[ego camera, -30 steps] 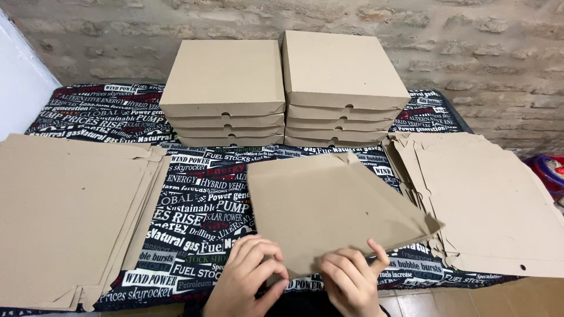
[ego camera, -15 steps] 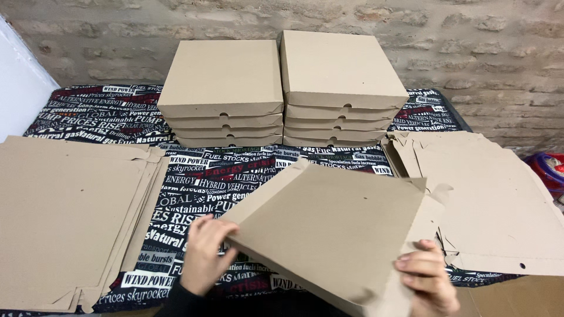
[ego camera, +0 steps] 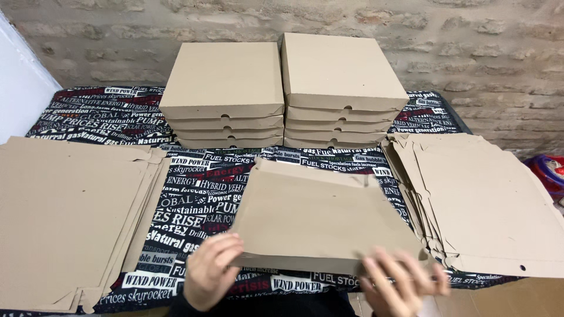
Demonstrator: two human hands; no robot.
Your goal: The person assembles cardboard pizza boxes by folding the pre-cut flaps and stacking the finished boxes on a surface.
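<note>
A partly folded brown cardboard box lies in the middle of the table, one flap raised along its far edge. My left hand grips its near left corner. At its near right edge is my right hand, blurred, fingers spread against the cardboard. Two stacks of finished flat boxes, the left stack and the right stack, stand side by side at the back.
A pile of flat cardboard blanks lies at the left, another pile of blanks at the right. A black printed tablecloth covers the table. Behind is a brick wall. A red and blue object sits at the far right.
The cardboard box, tilted up off the table half a second ago, now lies flatter and nearer the middle. Both hands have shifted along its near edge.
</note>
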